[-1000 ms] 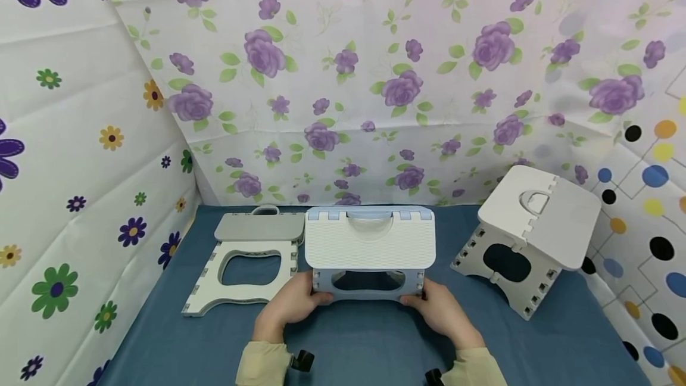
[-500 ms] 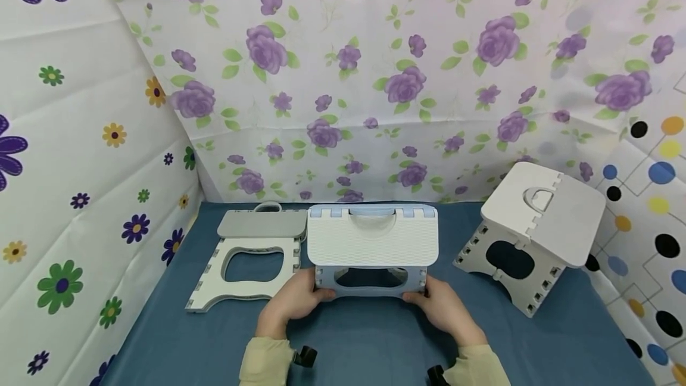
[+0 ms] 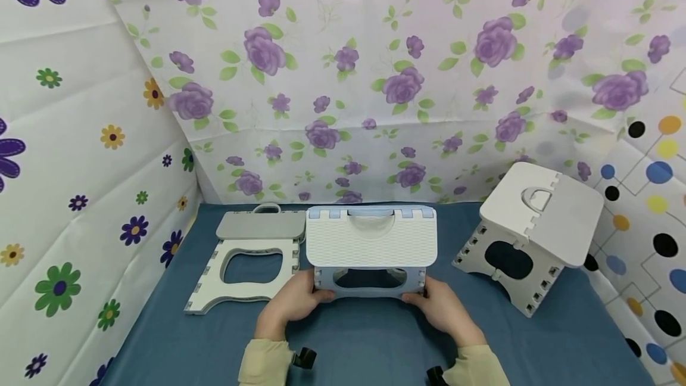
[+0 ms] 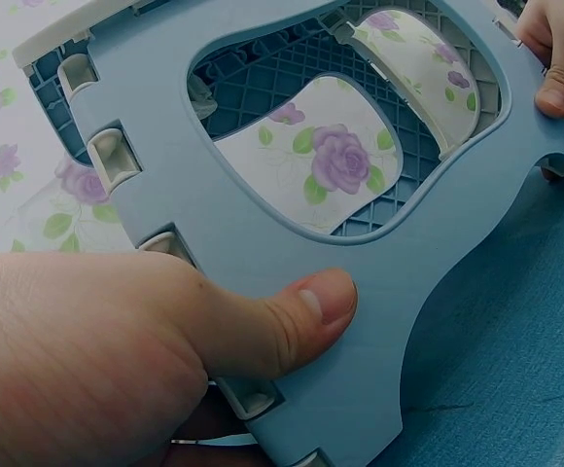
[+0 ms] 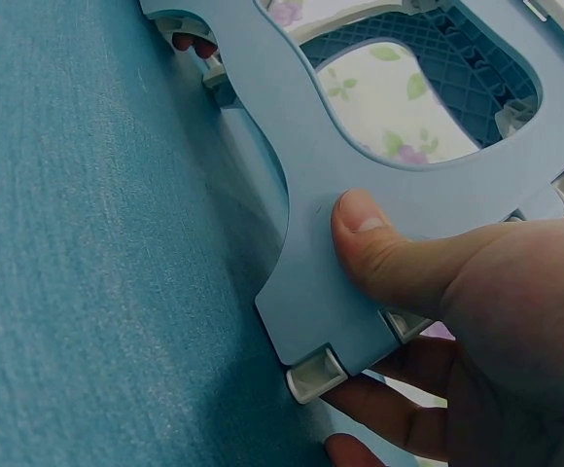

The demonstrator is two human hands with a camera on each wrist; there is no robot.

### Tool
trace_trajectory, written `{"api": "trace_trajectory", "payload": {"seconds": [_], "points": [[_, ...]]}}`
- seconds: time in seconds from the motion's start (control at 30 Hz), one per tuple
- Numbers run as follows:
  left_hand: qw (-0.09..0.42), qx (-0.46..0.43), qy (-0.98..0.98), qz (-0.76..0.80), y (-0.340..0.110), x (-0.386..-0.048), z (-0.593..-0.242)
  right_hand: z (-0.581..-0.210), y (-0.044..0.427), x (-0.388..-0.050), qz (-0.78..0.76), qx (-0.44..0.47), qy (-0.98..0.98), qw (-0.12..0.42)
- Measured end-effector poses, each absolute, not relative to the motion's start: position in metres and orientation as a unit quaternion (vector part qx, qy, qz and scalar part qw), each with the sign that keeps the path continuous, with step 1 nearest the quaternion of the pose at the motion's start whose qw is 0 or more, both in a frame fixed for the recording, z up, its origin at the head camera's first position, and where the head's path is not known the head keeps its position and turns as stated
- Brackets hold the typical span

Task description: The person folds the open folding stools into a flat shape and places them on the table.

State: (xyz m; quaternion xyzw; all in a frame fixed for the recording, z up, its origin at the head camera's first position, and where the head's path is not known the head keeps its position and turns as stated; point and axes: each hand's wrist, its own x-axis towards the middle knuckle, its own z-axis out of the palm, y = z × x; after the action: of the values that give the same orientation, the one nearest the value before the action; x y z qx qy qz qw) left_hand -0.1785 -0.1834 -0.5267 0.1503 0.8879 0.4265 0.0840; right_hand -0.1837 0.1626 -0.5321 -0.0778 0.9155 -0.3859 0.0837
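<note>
Head view gives me the white-and-blue stool (image 3: 371, 240) at the middle of the blue surface (image 3: 370, 350), between two other stools; I can't tell whether its lower edge touches down. Left hand (image 3: 292, 301) has its grip clamped on one side: up close, the thumb (image 4: 306, 311) lies on the blue front panel (image 4: 379, 282), while the fingers run behind the edge, mostly out of my sight. Right hand (image 3: 442, 308) is clamped on the opposite side, thumb in front, fingers (image 5: 408, 418) partly hidden behind. The grey-and-white stool (image 3: 259, 225) lies flattened at left, one corner covered by a hand; the pale stool (image 3: 541, 210) stands unfolded at right. The bottom edge crops both sleeves (image 3: 265, 362).
</note>
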Motion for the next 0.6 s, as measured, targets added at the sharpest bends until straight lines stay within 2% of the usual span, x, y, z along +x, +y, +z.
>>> {"api": "trace_trajectory", "payload": {"seconds": [0.6], "points": [[0.082, 0.149, 0.891, 0.422, -0.1825, -0.1777, -0.5265, -0.5347, 0.1634, -0.1843, -0.384, -0.078, 0.917, 0.079]]}}
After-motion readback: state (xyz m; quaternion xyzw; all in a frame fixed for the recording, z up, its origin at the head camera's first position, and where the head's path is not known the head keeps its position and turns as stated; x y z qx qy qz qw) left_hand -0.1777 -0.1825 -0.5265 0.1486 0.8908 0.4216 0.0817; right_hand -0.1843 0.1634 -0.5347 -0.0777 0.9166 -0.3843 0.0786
